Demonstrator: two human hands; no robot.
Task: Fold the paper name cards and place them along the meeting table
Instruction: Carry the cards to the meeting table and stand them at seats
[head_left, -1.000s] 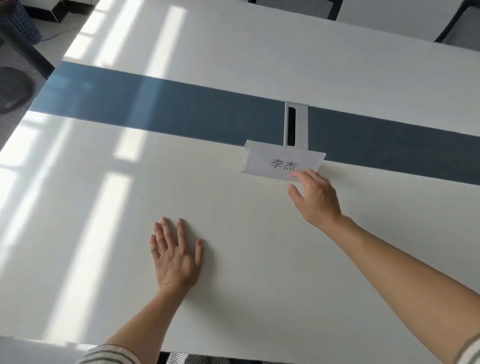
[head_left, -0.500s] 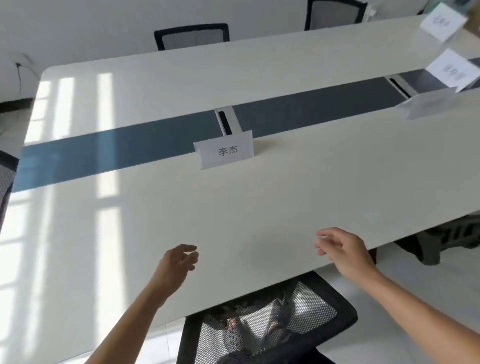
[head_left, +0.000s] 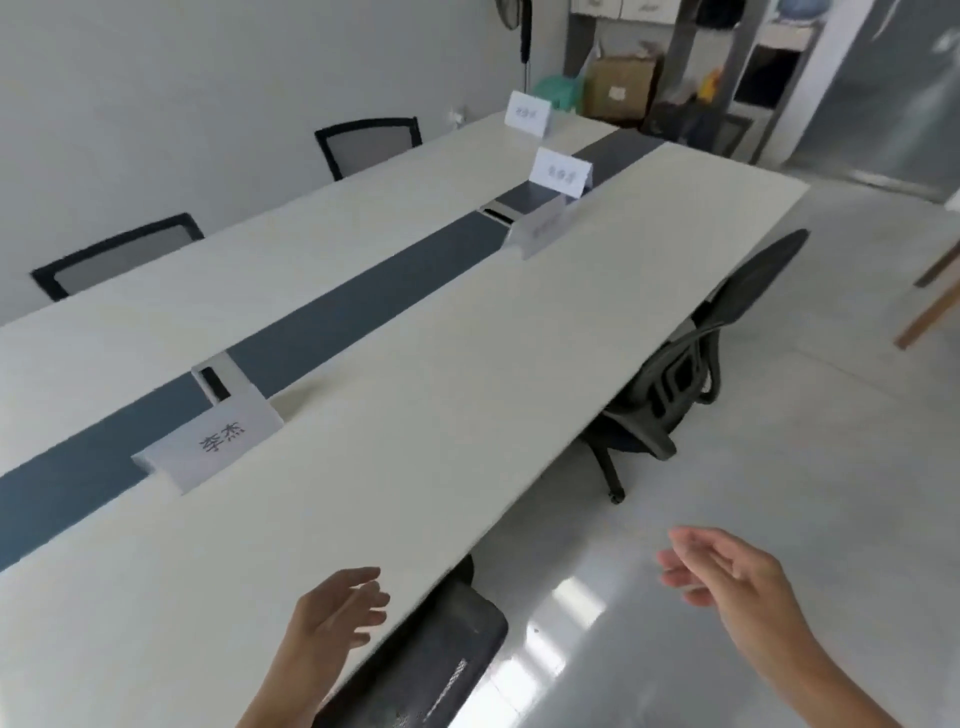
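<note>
A long white meeting table (head_left: 467, 395) with a dark centre strip is stretching toward cluttered shelves. The nearest name card (head_left: 208, 449) is standing by the strip; three farther cards are blurring, unreadable. Left hand (head_left: 332, 618) and right hand (head_left: 727, 587) are hovering open, holding nothing.

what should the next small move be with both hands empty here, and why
Probably step along the table to fetch another card: the left hand and right hand hold nothing, the nearest name card already stands by the blue strip, and no unfolded paper is in view.
</note>
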